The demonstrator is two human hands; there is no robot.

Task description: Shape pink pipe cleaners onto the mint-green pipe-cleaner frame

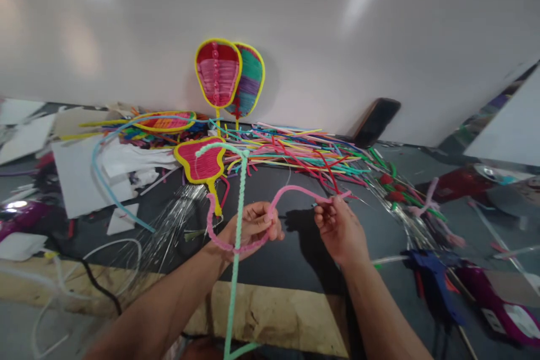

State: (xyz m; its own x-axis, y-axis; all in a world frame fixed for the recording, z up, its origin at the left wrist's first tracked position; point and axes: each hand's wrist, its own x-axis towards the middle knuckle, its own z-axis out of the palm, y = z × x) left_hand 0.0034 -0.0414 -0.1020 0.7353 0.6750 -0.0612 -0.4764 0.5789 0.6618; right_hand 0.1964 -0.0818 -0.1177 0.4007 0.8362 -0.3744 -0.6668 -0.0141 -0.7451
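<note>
A pink pipe cleaner [291, 187] runs between my two hands in an arch. My left hand [258, 221] pinches it between thumb and fingers. On that side it continues as a wavy, twisted-looking length that curls up past the wrist. My right hand [341, 230] is closed on the smooth part near its other end, fingertips together. A mint green pipe cleaner [242, 197] stands up in front of my left wrist, its top bent over to the left; it crosses the pink one. Behind my left hand lies a pink fan shape with a yellow border [200, 162].
Two yellow-edged fan shapes [217, 73] lean on the white back panel [304, 22]. Loose pipe cleaners [291, 149] are heaped along it, beside a phone [377, 122]. At right lie a blue glue gun [434, 284] and a purple tool [493, 298]. White cards [90, 174] lie left.
</note>
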